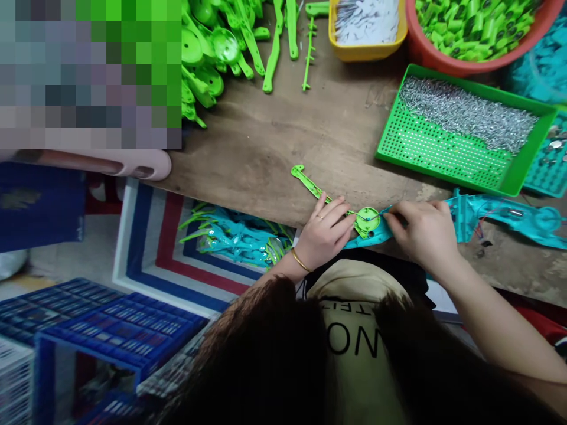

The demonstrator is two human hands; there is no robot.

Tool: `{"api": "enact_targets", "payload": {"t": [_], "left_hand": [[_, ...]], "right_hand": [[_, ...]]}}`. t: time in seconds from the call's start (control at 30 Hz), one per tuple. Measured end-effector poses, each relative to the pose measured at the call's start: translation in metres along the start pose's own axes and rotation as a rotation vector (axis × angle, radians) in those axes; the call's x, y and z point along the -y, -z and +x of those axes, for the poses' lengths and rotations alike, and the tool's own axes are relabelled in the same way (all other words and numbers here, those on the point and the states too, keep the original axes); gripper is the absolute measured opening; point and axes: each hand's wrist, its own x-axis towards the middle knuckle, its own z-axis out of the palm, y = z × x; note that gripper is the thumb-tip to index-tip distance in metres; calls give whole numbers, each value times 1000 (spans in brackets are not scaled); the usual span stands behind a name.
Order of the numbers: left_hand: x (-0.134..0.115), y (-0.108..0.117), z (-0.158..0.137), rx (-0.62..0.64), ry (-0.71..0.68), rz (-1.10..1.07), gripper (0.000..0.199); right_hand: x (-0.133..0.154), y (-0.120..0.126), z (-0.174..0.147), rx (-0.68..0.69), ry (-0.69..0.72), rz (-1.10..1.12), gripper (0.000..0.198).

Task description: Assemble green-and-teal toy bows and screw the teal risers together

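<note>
Head view: left hand [325,233] is holding green arm [371,226] over blue part [381,235]; right hand [425,233] is pinching, apparently, thin wire [368,219]. Uneven pull could be unseating the wire; left-hand slip, skewing the arm.

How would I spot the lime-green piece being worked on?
On the wooden table, find the person's left hand. The lime-green piece under it is long, with one round end. Unlike the heaped lime-green pieces beyond, it overlaps a turquoise part.
</note>
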Motion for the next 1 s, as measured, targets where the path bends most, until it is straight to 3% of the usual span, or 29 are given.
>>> {"api": "enact_targets", "payload": {"t": [0.23, 0.43, 0.7, 1.0], "left_hand": [[-24, 1, 15, -4, 42, 93, 19], [-54, -26, 35, 82, 45, 106, 44], [-48, -32, 34, 87, 14, 163, 44], [-47, -29, 35, 98, -3, 163, 42]], "right_hand": [[3, -5, 3, 8, 5, -19, 24], [-2, -1, 5, 63, 15, 18, 24], [-25, 12, 1, 135, -12, 236, 19], [-28, 8, 3, 78, -33, 152, 20]]}}
